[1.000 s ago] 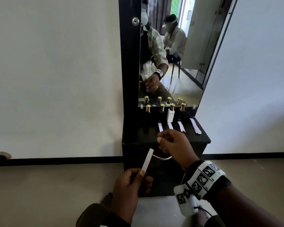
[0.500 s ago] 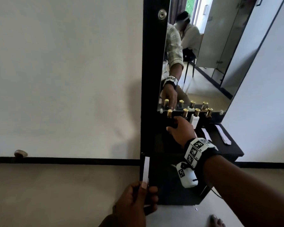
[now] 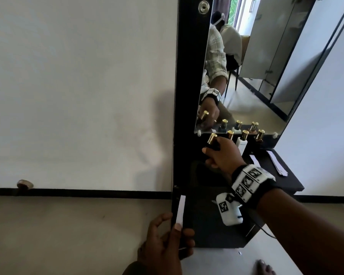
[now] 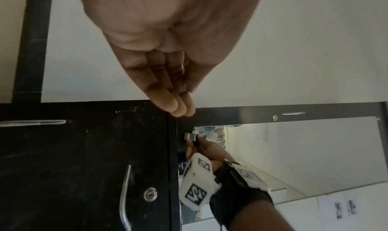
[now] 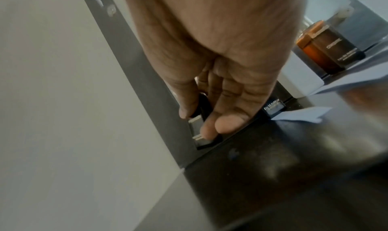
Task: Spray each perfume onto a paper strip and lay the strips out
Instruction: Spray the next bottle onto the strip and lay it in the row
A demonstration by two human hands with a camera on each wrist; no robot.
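Note:
Low in the head view, my left hand (image 3: 174, 223) pinches a white paper strip (image 3: 181, 210) upright between thumb and fingers. My right hand (image 3: 213, 153) reaches onto the black dresser top (image 3: 286, 183) and grips the leftmost perfume bottle (image 3: 213, 139), dark with a gold cap and tilted left. The right wrist view shows my right hand (image 5: 197, 121) with thumb and fingers around that dark bottle (image 5: 201, 142). Under the mirror stand three more gold-capped bottles, one of them white (image 3: 241, 144). In the left wrist view my left hand (image 4: 186, 98) hides most of the strip.
A laid-out strip (image 3: 254, 159) and a small stack of strips (image 3: 277, 164) lie on the dresser top to the right. An amber bottle (image 5: 327, 52) stands at the back. The mirror (image 3: 256, 66) reflects people. The dresser front has a handle (image 4: 126, 194) and a lock.
My right hand has gone from beside the strip forward to the leftmost bottle, gripped it and tilted it. The left hand still holds the strip, now lower in view.

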